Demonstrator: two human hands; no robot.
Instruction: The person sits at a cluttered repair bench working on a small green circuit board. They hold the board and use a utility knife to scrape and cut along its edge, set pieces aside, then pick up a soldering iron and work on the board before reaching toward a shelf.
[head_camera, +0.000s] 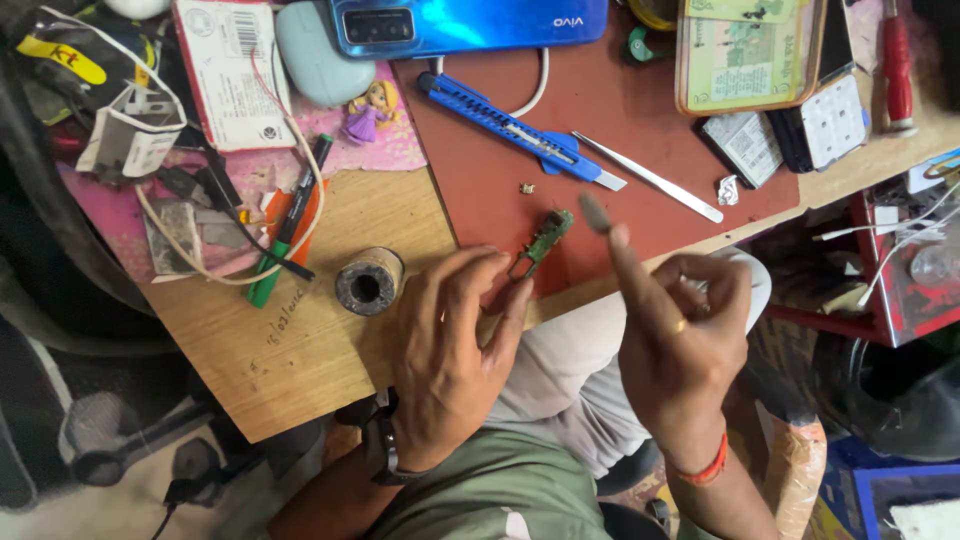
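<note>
Green circuit board (543, 240), small & narrow, lies on the red mat (640, 130) near the desk's front edge; left hand (447, 350) rests palm down w/ fingers spread, fingertips pinning the board's near end. Right hand (672, 335) is raised above the lap, fingers curled, index extended; a small grey blurred tool tip (594, 212) shows just past the index tip, but can't tell how it's gripped. Ring on 1 finger, orange band at the right wrist, watch on the left. Left of the left hand stands a solder spool (368, 281) on bare wood. Beyond the board: a blue utility knife (510, 125) & metal tweezers (648, 177) lie side by side on the mat, w/ a tiny metal part (527, 188) betw. knife & board. Blue phone (465, 24) lies at the far edge. Green marker (287, 226) lies well left.
</note>
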